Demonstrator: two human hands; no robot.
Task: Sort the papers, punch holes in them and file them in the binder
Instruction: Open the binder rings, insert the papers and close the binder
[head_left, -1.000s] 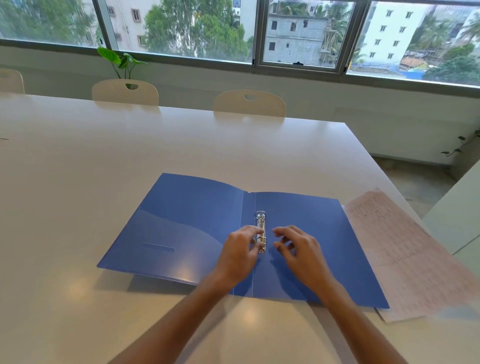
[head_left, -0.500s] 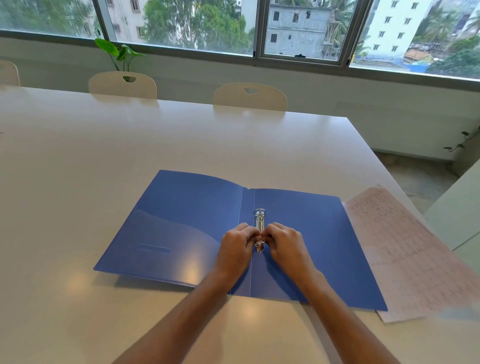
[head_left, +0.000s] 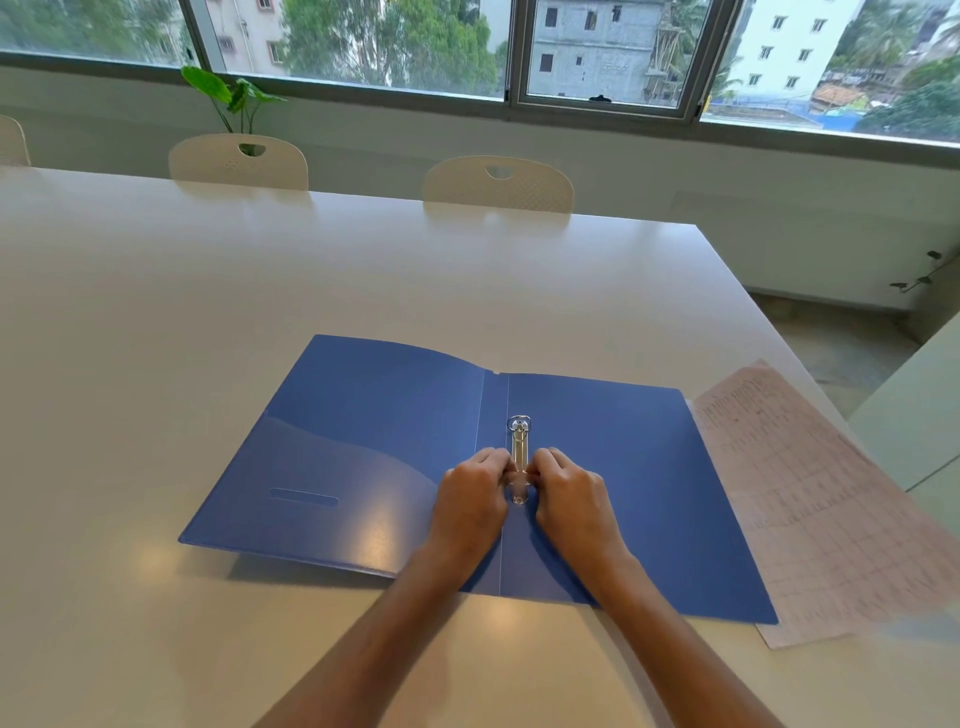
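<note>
near ring (head_left: 519, 491) hidden by fingers (head_left: 498, 460), papers (head_left: 831, 499) illegible

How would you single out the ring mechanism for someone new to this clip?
On the white table lies an open blue binder. Along its spine sits the ring mechanism, with both hands gripping its near end. It is the only shiny metal part there.

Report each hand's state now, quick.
Left hand: closed, pinching the near ring of the ring mechanism.
Right hand: closed, pinching the same ring from the other side.
</note>
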